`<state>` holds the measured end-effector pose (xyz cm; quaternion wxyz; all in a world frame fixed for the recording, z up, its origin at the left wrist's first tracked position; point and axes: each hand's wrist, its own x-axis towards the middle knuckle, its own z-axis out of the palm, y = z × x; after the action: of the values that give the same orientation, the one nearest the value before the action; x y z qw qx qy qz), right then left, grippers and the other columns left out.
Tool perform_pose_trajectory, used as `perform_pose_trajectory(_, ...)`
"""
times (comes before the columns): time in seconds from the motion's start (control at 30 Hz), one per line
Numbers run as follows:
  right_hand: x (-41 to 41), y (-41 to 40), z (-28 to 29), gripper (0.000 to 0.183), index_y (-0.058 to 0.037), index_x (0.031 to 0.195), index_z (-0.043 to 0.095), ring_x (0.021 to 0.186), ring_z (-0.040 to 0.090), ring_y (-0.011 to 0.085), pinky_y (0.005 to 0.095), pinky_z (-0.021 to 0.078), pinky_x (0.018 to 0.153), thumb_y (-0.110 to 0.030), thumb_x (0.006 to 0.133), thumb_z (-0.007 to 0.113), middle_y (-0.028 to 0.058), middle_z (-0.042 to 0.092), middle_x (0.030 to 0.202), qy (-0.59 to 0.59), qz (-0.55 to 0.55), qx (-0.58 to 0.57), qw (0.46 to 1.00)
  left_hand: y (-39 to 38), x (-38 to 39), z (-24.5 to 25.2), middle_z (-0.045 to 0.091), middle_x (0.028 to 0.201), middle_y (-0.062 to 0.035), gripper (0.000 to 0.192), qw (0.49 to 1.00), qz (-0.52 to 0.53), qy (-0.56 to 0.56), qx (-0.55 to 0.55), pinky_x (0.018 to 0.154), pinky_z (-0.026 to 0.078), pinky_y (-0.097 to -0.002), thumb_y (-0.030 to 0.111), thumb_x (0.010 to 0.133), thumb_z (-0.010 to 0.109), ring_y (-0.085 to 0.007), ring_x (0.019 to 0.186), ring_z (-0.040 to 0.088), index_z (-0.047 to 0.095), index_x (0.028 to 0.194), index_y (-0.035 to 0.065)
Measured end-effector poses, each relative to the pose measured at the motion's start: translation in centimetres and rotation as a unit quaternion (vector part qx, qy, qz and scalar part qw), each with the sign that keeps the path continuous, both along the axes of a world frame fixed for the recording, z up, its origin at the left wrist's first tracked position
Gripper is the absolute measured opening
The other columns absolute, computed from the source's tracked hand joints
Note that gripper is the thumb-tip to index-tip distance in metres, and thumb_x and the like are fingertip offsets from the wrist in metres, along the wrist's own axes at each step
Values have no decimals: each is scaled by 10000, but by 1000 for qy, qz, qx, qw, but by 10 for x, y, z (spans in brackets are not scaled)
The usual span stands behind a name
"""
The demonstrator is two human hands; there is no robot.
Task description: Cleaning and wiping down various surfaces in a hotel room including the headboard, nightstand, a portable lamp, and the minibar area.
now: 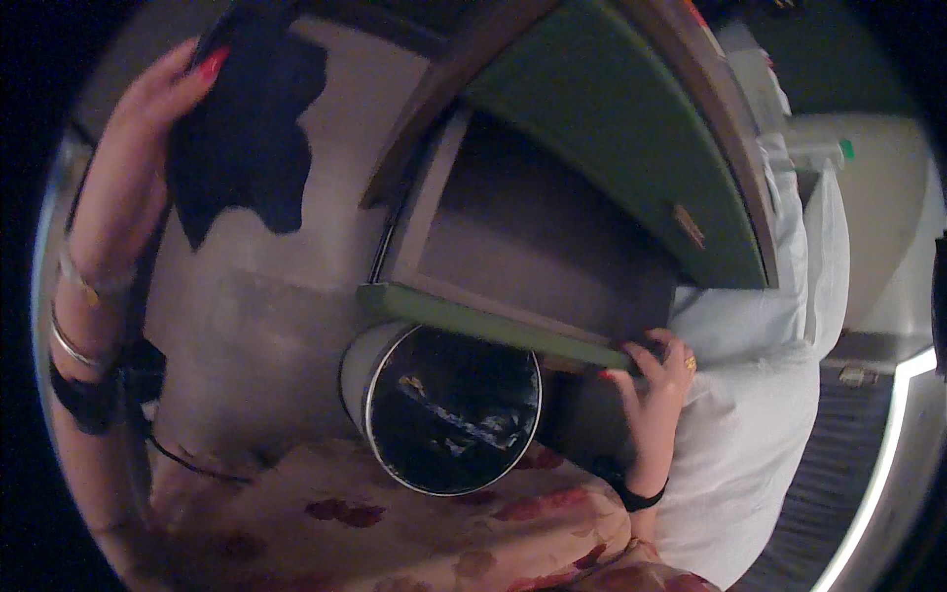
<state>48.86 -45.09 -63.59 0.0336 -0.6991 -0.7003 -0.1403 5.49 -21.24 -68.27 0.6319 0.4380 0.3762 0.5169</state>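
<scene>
A dark cloth (248,140) with a scalloped edge hangs from my left hand (166,96) at the upper left, the thumb pressed on it. My right hand (658,385) grips the right end of the green front panel of a pulled-out drawer (488,322). Inside the drawer only its shaded bottom shows, part of it dark. Just below the panel, overlapped by it, stands a round bin (451,422) with a pale rim and a dark, shiny liner.
Above the open drawer is the cabinet's green front (614,111) with a small handle. White pillows (740,436) lie at the right, and a bottle with a green cap (821,153) is beyond them. Floral fabric (414,525) spreads along the bottom, near a thin cable.
</scene>
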Motion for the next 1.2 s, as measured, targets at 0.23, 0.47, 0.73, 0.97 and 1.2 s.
perform_pose_trajectory(0.23, 9, 58, -37, 405, -47, 769, 491, 702, 548, 345, 413, 438, 636, -303, 722, 800, 144, 532, 752, 129, -182, 89, 971, -17, 2, 52, 627, 1205, -95, 356, 999, 14, 6, 29, 980, 451, -293, 138, 949, 541, -179, 1092, 602, 532, 1264, -27)
perform_pose_trajectory(0.47, 35, 107, -47, 184, -9, 950, 613, 819, 603, 377, 444, 497, 712, -143, 834, 664, 182, 610, 887, 156, -30, 139, 977, -14, 16, 88, 625, 1217, -97, 325, 999, -24, -32, 37, 984, 453, -298, 108, 965, 517, -180, 1104, 601, 533, 1260, -30)
perform_pose_trajectory(0.73, -16, 64, -77, 607, -26, 1218, 572, 942, 643, 400, 479, 522, 802, -417, 773, 703, 225, 666, 1031, 341, 122, -395, 844, -20, 52, 140, 621, 1221, -125, 321, 990, -41, -88, 103, 991, 459, -317, 108, 972, 503, -209, 1124, 599, 526, 1255, -43)
perform_pose_trajectory(0.97, -38, 61, -103, 226, -53, 964, 695, 863, 658, 409, 527, 532, 778, -162, 825, 555, 222, 682, 943, 249, 71, -338, 905, -29, 54, 159, 590, 1263, -128, 313, 986, 55, -103, 123, 999, 454, -356, 116, 991, 478, -233, 1137, 582, 514, 1271, -20)
perform_pose_trajectory(1.2, -40, 69, -121, 332, -37, 1047, 676, 838, 666, 403, 503, 539, 734, -311, 886, 580, 240, 675, 901, 292, 91, -314, 899, -68, 81, 140, 635, 1097, -146, 192, 826, 301, 342, 331, 895, 451, -330, 70, 968, 508, -258, 992, 603, 555, 1136, -11)
